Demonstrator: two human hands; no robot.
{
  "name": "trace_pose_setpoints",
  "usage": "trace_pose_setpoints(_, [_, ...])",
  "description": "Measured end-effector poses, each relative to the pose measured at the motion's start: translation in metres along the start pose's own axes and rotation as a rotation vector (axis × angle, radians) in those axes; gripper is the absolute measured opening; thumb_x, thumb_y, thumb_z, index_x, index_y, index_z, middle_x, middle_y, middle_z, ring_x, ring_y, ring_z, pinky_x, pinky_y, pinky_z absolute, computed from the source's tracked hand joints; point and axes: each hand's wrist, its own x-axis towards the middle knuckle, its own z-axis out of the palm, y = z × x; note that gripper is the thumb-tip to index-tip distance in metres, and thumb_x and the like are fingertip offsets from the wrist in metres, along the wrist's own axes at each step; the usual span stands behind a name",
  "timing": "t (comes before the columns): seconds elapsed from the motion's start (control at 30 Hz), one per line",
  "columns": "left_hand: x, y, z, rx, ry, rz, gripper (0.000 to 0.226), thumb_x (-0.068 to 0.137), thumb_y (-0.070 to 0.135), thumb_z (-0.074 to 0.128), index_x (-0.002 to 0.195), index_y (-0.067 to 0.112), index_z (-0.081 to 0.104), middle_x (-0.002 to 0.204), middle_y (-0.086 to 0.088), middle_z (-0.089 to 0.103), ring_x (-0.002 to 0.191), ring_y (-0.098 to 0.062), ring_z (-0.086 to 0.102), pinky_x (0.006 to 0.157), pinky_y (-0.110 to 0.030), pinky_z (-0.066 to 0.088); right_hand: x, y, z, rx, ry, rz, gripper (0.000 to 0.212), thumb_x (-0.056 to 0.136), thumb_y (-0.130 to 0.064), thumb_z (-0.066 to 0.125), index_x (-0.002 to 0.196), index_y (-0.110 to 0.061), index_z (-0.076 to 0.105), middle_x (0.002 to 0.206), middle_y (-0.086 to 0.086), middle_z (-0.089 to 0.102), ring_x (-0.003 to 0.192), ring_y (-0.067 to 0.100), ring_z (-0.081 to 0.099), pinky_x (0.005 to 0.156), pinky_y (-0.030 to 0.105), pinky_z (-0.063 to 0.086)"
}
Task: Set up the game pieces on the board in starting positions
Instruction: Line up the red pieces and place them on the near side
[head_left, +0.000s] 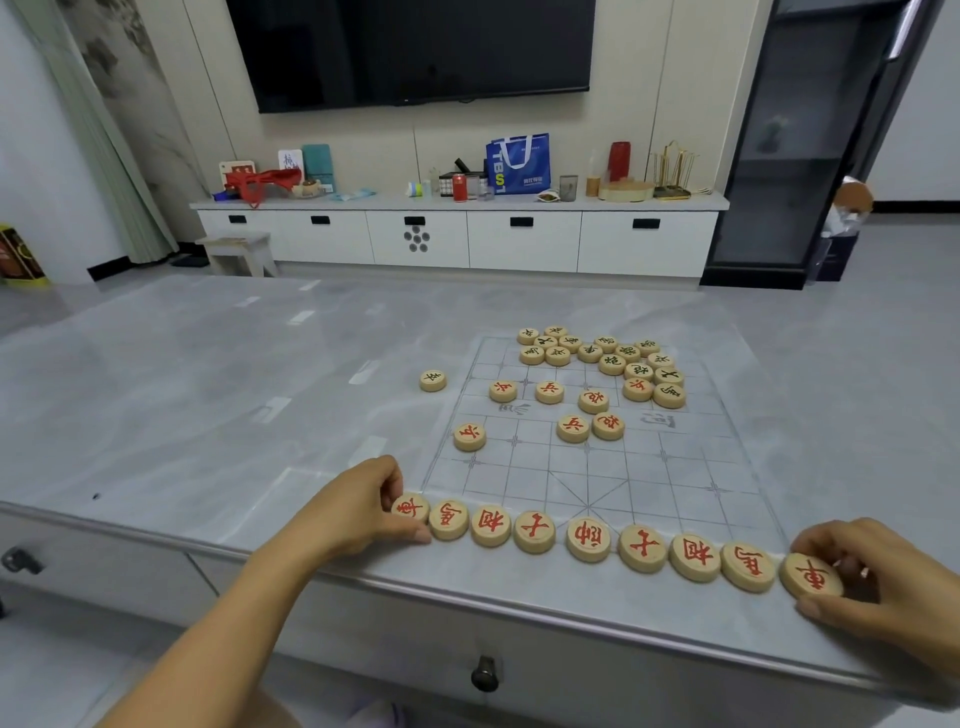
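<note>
A clear Chinese chess board (649, 467) with grey lines lies on the grey table. Along its near edge stands a row of several round wooden pieces with red characters (587, 540). My left hand (363, 509) pinches the leftmost piece of the row (410, 508) between thumb and fingers. At the right end, my right hand (883, 582) grips the rightmost piece (811, 576). Several loose red pieces (571, 427) lie mid-board. A heap of black-lettered pieces (608, 356) crowds the far edge.
One black-lettered piece (432, 380) and one red piece (469, 436) lie off the board to its left. The table's front edge (467, 587) runs just below the near row. A TV cabinet (457, 234) with clutter stands beyond.
</note>
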Motion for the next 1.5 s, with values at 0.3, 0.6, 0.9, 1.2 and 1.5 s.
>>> trace_pose_setpoints(0.3, [-0.004, -0.012, -0.014, -0.028, -0.184, 0.155, 0.041, 0.081, 0.021, 0.069, 0.105, 0.049, 0.051, 0.1, 0.004, 0.052, 0.09, -0.013, 0.051, 0.074, -0.012, 0.041, -0.003, 0.007, 0.003, -0.052, 0.002, -0.003, 0.084, 0.019, -0.098, 0.043, 0.095, -0.062, 0.042, 0.114, -0.034, 0.039, 0.095, -0.003, 0.05, 0.074, 0.015, 0.044])
trace_pose_setpoints(0.6, [-0.002, -0.015, -0.011, -0.07, -0.076, 0.044, 0.04, 0.067, 0.029, 0.08, 0.098, 0.03, 0.055, 0.074, 0.004, 0.054, 0.067, -0.011, 0.048, 0.06, -0.018, 0.037, -0.003, 0.003, -0.001, -0.084, -0.044, -0.041, 0.085, 0.017, -0.088, 0.058, 0.097, -0.06, 0.046, 0.109, -0.032, 0.044, 0.091, -0.003, 0.051, 0.075, 0.016, 0.044])
trace_pose_setpoints(0.9, [-0.004, -0.017, -0.012, -0.021, -0.134, 0.123, 0.036, 0.082, 0.027, 0.067, 0.109, 0.044, 0.05, 0.082, 0.008, 0.052, 0.074, -0.009, 0.047, 0.064, -0.012, 0.037, -0.002, 0.004, 0.003, -0.034, -0.018, 0.002, 0.083, 0.021, -0.097, 0.045, 0.094, -0.057, 0.047, 0.11, -0.032, 0.046, 0.09, -0.001, 0.053, 0.071, 0.016, 0.046])
trace_pose_setpoints(1.2, [-0.004, -0.02, -0.012, -0.066, -0.145, 0.142, 0.047, 0.079, 0.026, 0.07, 0.115, 0.046, 0.046, 0.08, 0.006, 0.051, 0.073, -0.011, 0.048, 0.066, -0.016, 0.039, -0.005, -0.002, -0.005, -0.003, -0.033, 0.044, 0.089, 0.012, -0.096, 0.046, 0.095, -0.065, 0.041, 0.089, -0.008, 0.056, 0.098, -0.007, 0.045, 0.074, 0.009, 0.042])
trace_pose_setpoints(1.5, [-0.002, -0.022, -0.009, -0.034, -0.107, 0.156, 0.027, 0.079, 0.029, 0.07, 0.096, 0.042, 0.053, 0.074, 0.006, 0.051, 0.07, -0.01, 0.048, 0.064, -0.017, 0.038, -0.007, -0.013, -0.012, -0.085, -0.059, 0.126, 0.098, 0.009, -0.095, 0.045, 0.083, -0.033, 0.057, 0.088, -0.008, 0.058, 0.078, 0.012, 0.057, 0.064, 0.021, 0.045])
